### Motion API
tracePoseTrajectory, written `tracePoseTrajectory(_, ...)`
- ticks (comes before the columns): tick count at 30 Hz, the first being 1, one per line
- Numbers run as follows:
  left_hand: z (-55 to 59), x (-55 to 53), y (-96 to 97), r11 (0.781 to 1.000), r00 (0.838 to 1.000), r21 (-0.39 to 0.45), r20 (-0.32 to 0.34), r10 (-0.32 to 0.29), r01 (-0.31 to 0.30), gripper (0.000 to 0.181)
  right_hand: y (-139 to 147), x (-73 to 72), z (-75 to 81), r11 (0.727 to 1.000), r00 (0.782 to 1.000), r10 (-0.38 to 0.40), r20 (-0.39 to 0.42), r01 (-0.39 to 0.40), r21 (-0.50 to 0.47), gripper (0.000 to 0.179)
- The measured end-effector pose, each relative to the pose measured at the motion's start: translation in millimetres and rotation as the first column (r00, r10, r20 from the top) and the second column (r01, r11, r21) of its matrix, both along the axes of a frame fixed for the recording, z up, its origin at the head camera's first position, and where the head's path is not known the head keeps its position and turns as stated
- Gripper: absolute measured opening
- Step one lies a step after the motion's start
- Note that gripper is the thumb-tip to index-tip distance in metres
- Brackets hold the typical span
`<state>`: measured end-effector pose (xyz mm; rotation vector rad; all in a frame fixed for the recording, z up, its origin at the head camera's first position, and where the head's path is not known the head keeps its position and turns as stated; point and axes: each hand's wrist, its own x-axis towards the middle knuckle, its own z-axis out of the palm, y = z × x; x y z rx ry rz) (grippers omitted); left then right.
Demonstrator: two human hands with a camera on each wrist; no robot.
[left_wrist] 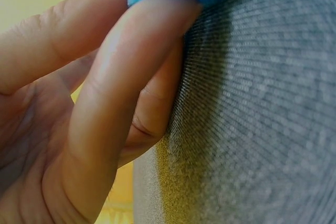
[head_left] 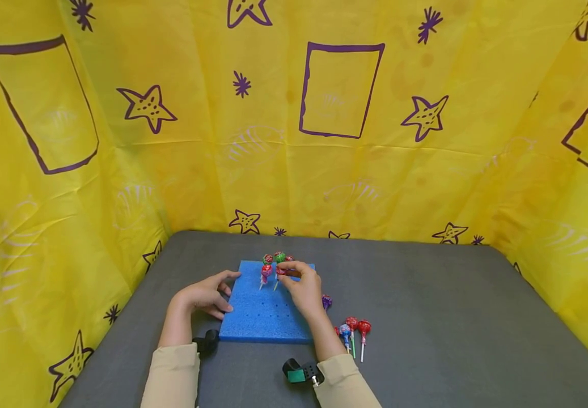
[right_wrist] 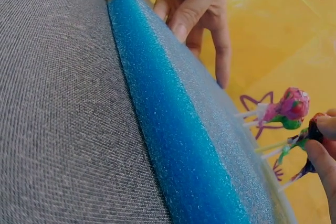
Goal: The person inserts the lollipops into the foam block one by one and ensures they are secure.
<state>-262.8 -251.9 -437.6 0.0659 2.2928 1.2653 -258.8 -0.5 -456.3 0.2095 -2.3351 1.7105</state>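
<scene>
A blue foam board [head_left: 253,328] with rows of small holes lies flat on the table. My left hand [head_left: 204,294] rests at its left edge, the thumb [left_wrist: 142,40] pressing against the foam's side. Over the board's far part, my right hand [head_left: 305,288] pinches a lollipop [head_left: 280,272] by its wrapped head between thumb and fingertips. Its yellowish stick [right_wrist: 269,147] points down to the foam. Close to it stand a pink lollipop [head_left: 266,271], a green one [head_left: 279,256] and a red-green one [head_left: 267,259]; another is partly hidden behind the right fingers.
Right of the board lie several loose lollipops: a purple one [head_left: 326,301], a blue one [head_left: 345,328] and red ones [head_left: 364,326], partly behind the right forearm. The dark grey table [head_left: 452,317] is bordered by yellow cloth [head_left: 273,187] with purple drawings.
</scene>
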Motion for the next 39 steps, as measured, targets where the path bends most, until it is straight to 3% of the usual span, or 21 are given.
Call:
tracePoseTrajectory(13,0.6,-0.6,-0.1,1.000,1.000,0.001,0.003,0.008,-0.008,0.087,-2.0,2.0,0.7,0.998,0.999,0.047,-0.005,-0.047,0.041,0.016)
tracePoseTrajectory(39,-0.9,-1.2,0.3,1.000,1.000,-0.002,0.008,-0.001,0.001,0.088,3.7,3.4,1.9,0.995,0.997,0.069,-0.025,-0.067,0.073,0.018)
